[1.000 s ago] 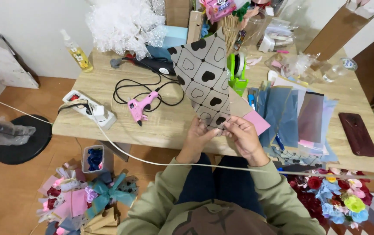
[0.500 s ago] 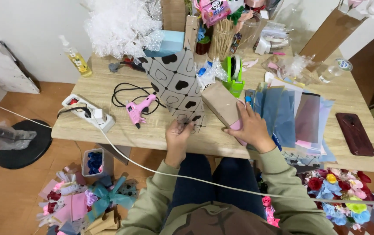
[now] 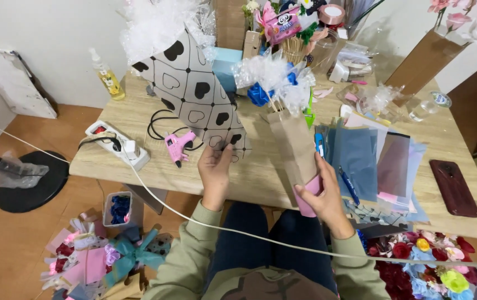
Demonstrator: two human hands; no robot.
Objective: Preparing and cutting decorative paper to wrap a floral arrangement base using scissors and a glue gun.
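Note:
My left hand [image 3: 215,169] pinches the lower corner of a grey wrapping sheet with black hearts [image 3: 196,100], held up over the wooden table [image 3: 255,172]. My right hand [image 3: 323,194] grips the base of a small bouquet [image 3: 291,144] wrapped in brown and pink paper. Blue flowers and clear cellophane [image 3: 274,83] stick out of the bouquet's top. The two hands are apart, the sheet to the left of the bouquet.
A pink glue gun [image 3: 177,147] and a white power strip [image 3: 119,145] lie at the table's left. Coloured paper sheets [image 3: 374,161] and a dark phone [image 3: 454,186] lie at the right. Paper flowers [image 3: 421,266] and scraps [image 3: 99,255] cover the floor. A white cord [image 3: 238,233] crosses my lap.
Both hands have separated: the left lifted the heart sheet up and left, and the right raised the brown-wrapped bouquet upright, showing its blue flowers.

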